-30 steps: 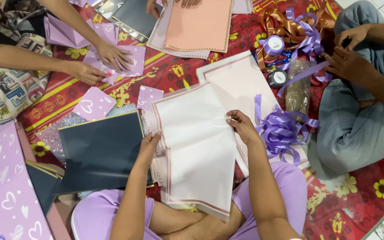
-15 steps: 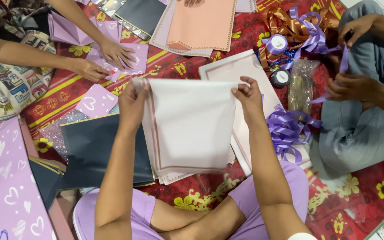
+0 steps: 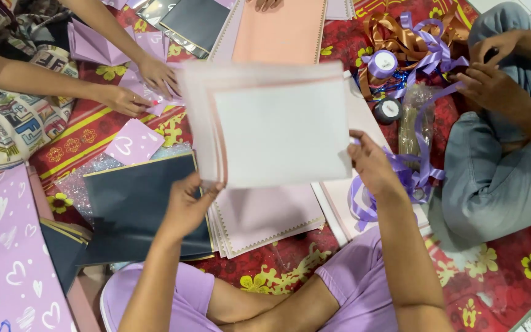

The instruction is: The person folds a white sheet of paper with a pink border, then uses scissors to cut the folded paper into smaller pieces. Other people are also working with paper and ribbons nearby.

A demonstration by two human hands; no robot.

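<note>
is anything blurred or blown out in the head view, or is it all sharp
Head view: the white sheets held up by the left hand and right hand are smeared by motion and nearly washed out; the dark blue sheet, purple ribbon and red floral mat stay sharp; lighting is even, shadows soft.

Two ribbon spools (image 3: 383,63), six hands (image 3: 187,206).

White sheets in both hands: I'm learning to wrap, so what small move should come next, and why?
Probably square them up: the white sheets are fanned and uneven, lifted off the pale pink sheets, pinched by the left hand and right hand.
</note>
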